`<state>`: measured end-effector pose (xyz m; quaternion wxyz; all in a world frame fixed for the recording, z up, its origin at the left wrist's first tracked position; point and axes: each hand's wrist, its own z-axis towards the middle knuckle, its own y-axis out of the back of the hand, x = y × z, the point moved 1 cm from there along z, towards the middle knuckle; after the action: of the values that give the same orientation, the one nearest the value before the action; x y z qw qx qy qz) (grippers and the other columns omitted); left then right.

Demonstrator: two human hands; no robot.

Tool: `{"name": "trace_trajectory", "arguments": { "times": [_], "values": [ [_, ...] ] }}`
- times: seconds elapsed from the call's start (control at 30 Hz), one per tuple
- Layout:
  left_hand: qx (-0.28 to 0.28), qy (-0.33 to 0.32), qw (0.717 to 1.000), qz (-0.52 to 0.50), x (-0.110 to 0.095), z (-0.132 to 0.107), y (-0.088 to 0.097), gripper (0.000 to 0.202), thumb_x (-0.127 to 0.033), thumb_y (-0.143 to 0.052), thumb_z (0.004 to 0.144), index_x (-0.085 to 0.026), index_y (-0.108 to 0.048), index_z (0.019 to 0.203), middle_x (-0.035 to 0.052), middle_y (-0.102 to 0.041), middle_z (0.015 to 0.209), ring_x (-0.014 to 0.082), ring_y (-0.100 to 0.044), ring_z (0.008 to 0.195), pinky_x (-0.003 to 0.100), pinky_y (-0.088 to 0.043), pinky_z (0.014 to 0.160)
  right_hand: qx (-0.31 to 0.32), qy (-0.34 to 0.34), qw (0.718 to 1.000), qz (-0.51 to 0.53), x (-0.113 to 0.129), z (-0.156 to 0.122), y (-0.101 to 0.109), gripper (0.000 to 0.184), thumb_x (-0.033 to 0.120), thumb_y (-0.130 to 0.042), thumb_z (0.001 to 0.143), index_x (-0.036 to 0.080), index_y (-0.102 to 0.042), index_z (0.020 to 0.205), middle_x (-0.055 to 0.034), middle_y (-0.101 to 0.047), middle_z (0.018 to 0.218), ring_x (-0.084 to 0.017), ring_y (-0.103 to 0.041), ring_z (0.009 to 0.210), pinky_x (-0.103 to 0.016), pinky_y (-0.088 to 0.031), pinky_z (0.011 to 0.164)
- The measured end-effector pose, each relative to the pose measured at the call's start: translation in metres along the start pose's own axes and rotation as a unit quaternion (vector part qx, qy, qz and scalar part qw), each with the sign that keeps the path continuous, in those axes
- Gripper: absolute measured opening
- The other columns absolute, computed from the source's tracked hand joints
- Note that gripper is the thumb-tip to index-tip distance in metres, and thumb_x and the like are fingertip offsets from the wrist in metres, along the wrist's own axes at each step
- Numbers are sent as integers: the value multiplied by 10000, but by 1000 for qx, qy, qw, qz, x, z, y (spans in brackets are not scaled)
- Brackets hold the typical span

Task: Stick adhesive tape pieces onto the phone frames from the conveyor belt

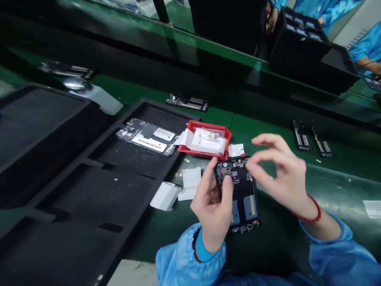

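Note:
My left hand (212, 206) grips a black phone board (242, 198) by its left edge, thumb resting on its top face, holding it just above the green mat (276, 234). My right hand (281, 171) hovers over the board's upper right corner with fingers curled loosely and apart, and I see nothing in them. A red tray (205, 140) of white adhesive strips sits just beyond the board. Both sleeves are blue; a red cord circles my right wrist.
A black foam tray (98, 190) at left holds another phone board (148, 137). White backing papers (178, 188) lie beside it. More boards lie on the green belt (187, 102) (311, 137). Black bins (300, 39) and other workers' blue sleeves (366, 47) sit at the back right.

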<state>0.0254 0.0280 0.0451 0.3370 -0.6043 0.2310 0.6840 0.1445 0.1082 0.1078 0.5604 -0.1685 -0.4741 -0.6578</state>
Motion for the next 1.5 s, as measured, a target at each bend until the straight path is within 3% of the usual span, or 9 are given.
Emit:
{"name": "trace_trajectory", "arguments": {
  "times": [0.07,0.17,0.53,0.83,1.03,1.2,1.37,1.5],
  "values": [
    [-2,-35,999,20,-6,-4,-1,414,-163,-712,888,-200,-697,1300,8,-779,809,132,-755,684,173,-624,640,6,-27,1000,11,12,-24,3,92,164,-790,826,236,-732,820,-77,-665,1214,-229,-656,1159,-397,-569,997],
    [-10,-81,996,45,-14,-10,-2,472,-89,-718,861,-228,-692,1312,26,-818,964,159,-790,777,184,-641,699,2,-60,997,51,17,-39,-1,116,155,-826,796,232,-745,830,-80,-649,1250,-228,-637,1206,-392,-555,1041],
    [-38,-123,990,53,-20,-16,0,532,-34,-728,830,-224,-678,1325,41,-813,1073,182,-800,793,226,-665,712,-16,-63,994,86,23,-40,-7,135,78,-775,824,209,-748,810,-71,-652,1240,-196,-658,1150,-368,-556,1010],
    [-63,-160,983,56,-24,-15,-3,570,-14,-733,822,-287,-682,1319,-19,-821,995,145,-782,698,204,-653,678,-71,-59,991,95,24,-43,-18,154,55,-743,832,208,-736,818,-69,-652,1222,-199,-675,1068,-408,-568,954],
    [-69,-171,980,68,-26,-17,-4,553,-23,-706,848,-294,-668,1329,-31,-817,979,156,-781,701,244,-672,664,-108,-52,987,103,28,-44,-24,175,31,-737,809,205,-733,807,-68,-641,1250,-202,-696,1078,-397,-579,980],
    [-72,-162,981,73,-29,-17,-4,556,-14,-697,847,-303,-668,1320,-44,-815,991,136,-778,719,227,-673,696,-124,-51,986,99,30,-43,-27,164,38,-735,796,201,-731,781,-71,-657,1223,-218,-711,1040,-429,-598,949],
    [-76,-156,981,83,-30,-16,-5,529,-61,-730,850,-310,-668,1312,-23,-816,1004,164,-777,698,281,-693,662,-138,-62,985,82,32,-43,-28,153,73,-739,795,221,-729,757,-76,-670,1203,-238,-714,990,-464,-617,892],
    [-85,-173,978,81,-30,-14,-5,547,-37,-765,797,-288,-694,1278,-29,-821,988,144,-775,682,237,-677,666,-131,-66,986,82,32,-45,-27,142,98,-744,815,236,-744,781,-82,-676,1225,-259,-718,1009,-494,-624,911]
  ]
}}
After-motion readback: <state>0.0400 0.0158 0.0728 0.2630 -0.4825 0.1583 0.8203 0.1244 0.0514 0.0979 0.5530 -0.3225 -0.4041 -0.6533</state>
